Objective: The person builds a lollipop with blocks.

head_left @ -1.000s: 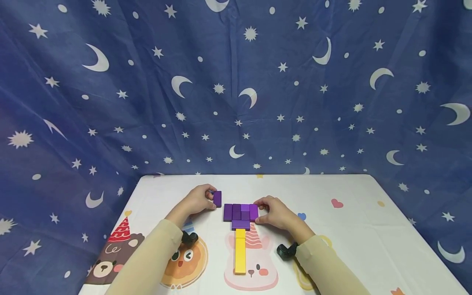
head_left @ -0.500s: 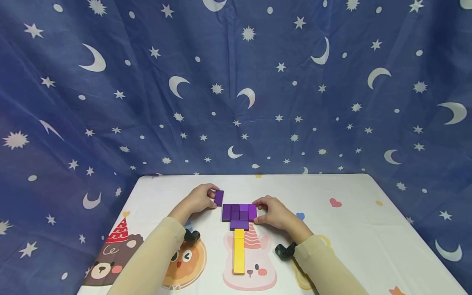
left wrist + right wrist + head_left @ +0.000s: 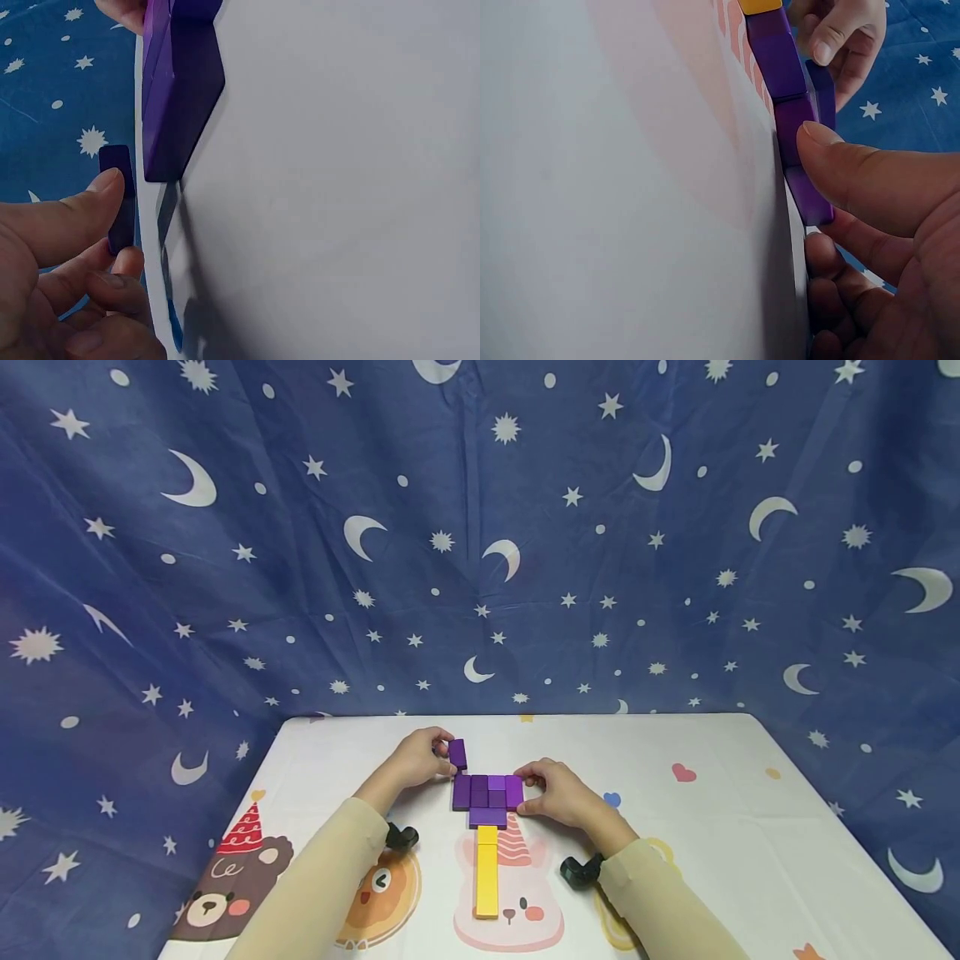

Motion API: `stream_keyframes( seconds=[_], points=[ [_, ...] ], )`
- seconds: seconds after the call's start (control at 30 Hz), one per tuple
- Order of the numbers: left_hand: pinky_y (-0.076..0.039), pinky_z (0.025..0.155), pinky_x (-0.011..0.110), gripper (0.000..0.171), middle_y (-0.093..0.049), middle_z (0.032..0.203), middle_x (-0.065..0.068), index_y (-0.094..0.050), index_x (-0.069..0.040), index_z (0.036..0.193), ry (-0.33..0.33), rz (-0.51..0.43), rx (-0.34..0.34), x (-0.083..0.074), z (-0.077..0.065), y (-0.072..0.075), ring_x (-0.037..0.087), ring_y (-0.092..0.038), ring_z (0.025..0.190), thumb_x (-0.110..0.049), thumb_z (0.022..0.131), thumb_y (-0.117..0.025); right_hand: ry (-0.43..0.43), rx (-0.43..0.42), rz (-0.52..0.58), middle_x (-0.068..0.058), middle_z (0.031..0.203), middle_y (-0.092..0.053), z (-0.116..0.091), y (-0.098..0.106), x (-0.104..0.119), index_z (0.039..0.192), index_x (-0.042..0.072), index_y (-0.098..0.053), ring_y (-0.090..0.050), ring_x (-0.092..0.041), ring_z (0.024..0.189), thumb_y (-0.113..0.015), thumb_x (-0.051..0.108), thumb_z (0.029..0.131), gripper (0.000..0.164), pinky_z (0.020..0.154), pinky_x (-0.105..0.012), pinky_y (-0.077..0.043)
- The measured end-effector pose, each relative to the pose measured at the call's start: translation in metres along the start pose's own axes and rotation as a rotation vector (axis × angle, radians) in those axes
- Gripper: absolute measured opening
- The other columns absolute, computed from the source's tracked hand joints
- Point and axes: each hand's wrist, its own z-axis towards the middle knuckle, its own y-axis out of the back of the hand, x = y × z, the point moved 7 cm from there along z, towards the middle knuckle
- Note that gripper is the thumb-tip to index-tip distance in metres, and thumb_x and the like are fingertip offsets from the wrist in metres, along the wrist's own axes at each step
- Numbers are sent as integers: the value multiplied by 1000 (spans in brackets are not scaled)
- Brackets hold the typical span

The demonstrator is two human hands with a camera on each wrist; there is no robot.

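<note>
My left hand (image 3: 418,760) pinches a dark purple block (image 3: 457,754) between thumb and fingers. In the head view this block sits just behind the left end of a row of purple blocks (image 3: 462,793); the left wrist view has it apart from the row. At the row's right end my right hand (image 3: 558,795) grips a brighter purple block (image 3: 514,792), thumb at the front edge and a finger at the back. A wider purple block (image 3: 488,817) lies against the row's front. From there a yellow strip of blocks (image 3: 487,881) runs towards me.
Everything lies on a white table cover (image 3: 675,835) printed with a bear (image 3: 225,893), a rabbit and other cartoon figures. A blue curtain (image 3: 420,560) with moons and stars hangs behind the table. Black wrist devices (image 3: 581,872) sit at both sleeves.
My left hand has carried the dark purple block to the right and slightly back, from left of the row to behind its left end. The right hand has stayed at the row.
</note>
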Motion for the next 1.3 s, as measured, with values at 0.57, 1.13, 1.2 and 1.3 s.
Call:
stream_keyframes(
  seconds=[0.57, 1.13, 1.2, 1.3],
  points=[
    [-50, 112, 50, 56, -74, 123, 11, -70, -4, 129, 34, 46, -66, -7, -1, -13, 31, -68, 118, -24, 81, -92, 12, -2, -6, 4, 104, -64, 0, -2, 1, 127, 17, -76, -54, -17, 101, -97, 20, 78, 53, 100, -42, -48],
    [-53, 99, 45, 57, -71, 110, 8, -72, -5, 123, 46, 108, -93, -9, 4, -16, 24, -64, 101, -33, 79, -95, -7, -1, -19, 4, 106, -65, 1, -2, -1, 128, 19, -75, -55, -18, 103, -96, 23, 80, 53, 102, -44, -49],
    [-52, 97, 45, 51, -71, 108, 7, -72, -5, 122, 34, 118, -92, -9, 5, -16, 23, -63, 99, -33, 83, -92, -4, -2, -21, 4, 106, -64, 1, -2, -1, 128, 19, -75, -54, -18, 103, -96, 23, 80, 53, 102, -43, -49],
    [-52, 98, 45, 37, -70, 107, 7, -72, -8, 124, -2, 134, -87, -10, 7, -15, 24, -63, 99, -28, 94, -82, 2, -4, -21, 4, 106, -64, 0, -2, -1, 128, 18, -75, -54, -18, 103, -96, 22, 80, 53, 102, -43, -48]
  ],
)
